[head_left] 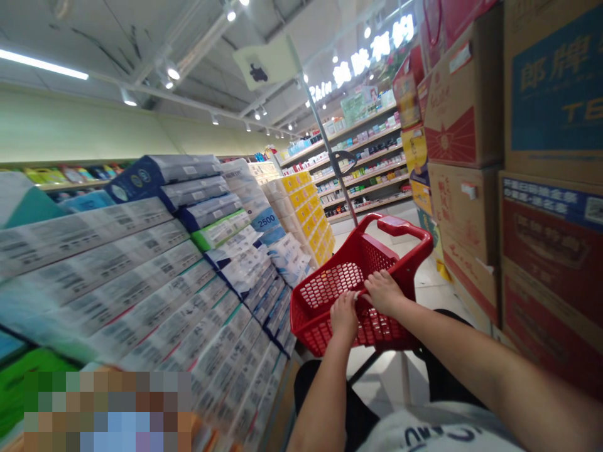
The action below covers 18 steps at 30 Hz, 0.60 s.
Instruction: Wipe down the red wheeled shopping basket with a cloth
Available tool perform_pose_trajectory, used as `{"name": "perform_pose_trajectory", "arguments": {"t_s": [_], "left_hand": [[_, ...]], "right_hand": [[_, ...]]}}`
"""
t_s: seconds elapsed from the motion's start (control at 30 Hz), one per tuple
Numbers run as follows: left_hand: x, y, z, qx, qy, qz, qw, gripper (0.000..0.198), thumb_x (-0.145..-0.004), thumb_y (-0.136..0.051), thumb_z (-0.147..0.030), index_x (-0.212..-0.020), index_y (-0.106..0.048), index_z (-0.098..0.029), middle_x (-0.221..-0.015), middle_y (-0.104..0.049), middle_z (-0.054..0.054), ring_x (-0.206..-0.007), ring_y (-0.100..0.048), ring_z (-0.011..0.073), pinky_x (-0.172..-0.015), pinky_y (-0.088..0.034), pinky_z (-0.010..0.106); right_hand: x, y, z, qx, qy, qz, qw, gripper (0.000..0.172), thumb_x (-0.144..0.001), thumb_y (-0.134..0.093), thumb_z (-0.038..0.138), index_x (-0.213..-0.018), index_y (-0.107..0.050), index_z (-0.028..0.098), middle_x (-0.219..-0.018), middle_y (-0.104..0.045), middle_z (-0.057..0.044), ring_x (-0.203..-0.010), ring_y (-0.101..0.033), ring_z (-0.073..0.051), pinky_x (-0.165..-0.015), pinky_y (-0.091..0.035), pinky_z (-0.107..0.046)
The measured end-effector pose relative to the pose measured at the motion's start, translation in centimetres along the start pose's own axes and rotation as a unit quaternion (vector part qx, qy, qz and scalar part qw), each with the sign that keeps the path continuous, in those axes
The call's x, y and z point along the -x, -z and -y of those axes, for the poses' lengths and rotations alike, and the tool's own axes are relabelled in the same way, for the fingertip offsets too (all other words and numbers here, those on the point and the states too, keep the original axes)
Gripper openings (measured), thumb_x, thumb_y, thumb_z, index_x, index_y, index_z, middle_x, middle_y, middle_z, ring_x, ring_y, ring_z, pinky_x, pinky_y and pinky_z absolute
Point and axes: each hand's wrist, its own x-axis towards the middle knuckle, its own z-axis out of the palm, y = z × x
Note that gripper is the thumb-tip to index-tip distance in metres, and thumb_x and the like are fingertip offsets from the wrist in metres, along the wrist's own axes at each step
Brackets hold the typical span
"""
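Note:
A red plastic shopping cart [334, 285] with perforated sides stands in front of me, tilted in the view. My left hand [345, 316] is closed over its near edge. Close beside it on the same edge, my right hand [384, 292] is wrapped round as well. Part of each hand's fingers is hidden from view. Inside the cart basket I make out no goods. A thin pole with a pale flag [268, 63] rises behind the cart's far end.
Stacked tissue packs [188, 301] line the left side, with yellow-and-white packs [304, 210] beyond. Piled cardboard boxes [464, 213] crowd the right. Shelves of small goods [362, 150] stand at the back. Pale floor [391, 380] runs beneath the cart.

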Motion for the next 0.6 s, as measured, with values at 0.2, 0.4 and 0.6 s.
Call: {"name": "perform_pose_trajectory", "arguments": {"t_s": [0.2, 0.4, 0.6], "left_hand": [[-0.3, 0.0, -0.6, -0.012, 0.02, -0.007, 1.0, 0.04, -0.099, -0.028, -0.028, -0.13, -0.053, -0.025, -0.132, -0.055, 0.006, -0.116, -0.052, 0.0199, -0.099, -0.039, 0.034], [-0.1, -0.3, -0.3, -0.002, 0.014, -0.001, 1.0, 0.04, -0.099, -0.029, -0.026, -0.133, -0.05, -0.029, -0.135, -0.053, 0.005, -0.116, -0.052, 0.0193, -0.098, -0.04, 0.034], [-0.3, -0.1, -1.1, -0.015, 0.011, 0.004, 1.0, 0.04, -0.099, -0.028, -0.028, -0.131, -0.051, -0.027, -0.133, -0.053, 0.006, -0.116, -0.052, 0.0208, -0.098, -0.039, 0.035]], "right_hand": [[0.1, 0.4, -0.3, -0.01, 0.021, 0.007, 1.0, 0.031, -0.094, -0.041, 0.036, -0.091, -0.066, 0.017, -0.097, -0.066, -0.009, -0.1, -0.052, -0.024, -0.098, -0.025, -0.04], [0.0, 0.2, -0.2, -0.003, 0.01, 0.01, 1.0, 0.039, -0.099, -0.032, 0.032, -0.092, -0.067, 0.017, -0.096, -0.066, -0.01, -0.098, -0.054, -0.023, -0.1, -0.024, -0.04], [0.0, 0.1, -0.1, -0.002, 0.003, 0.014, 1.0, 0.037, -0.098, -0.034, 0.031, -0.093, -0.067, 0.017, -0.098, -0.066, -0.011, -0.101, -0.054, -0.024, -0.101, -0.023, -0.041]]}}
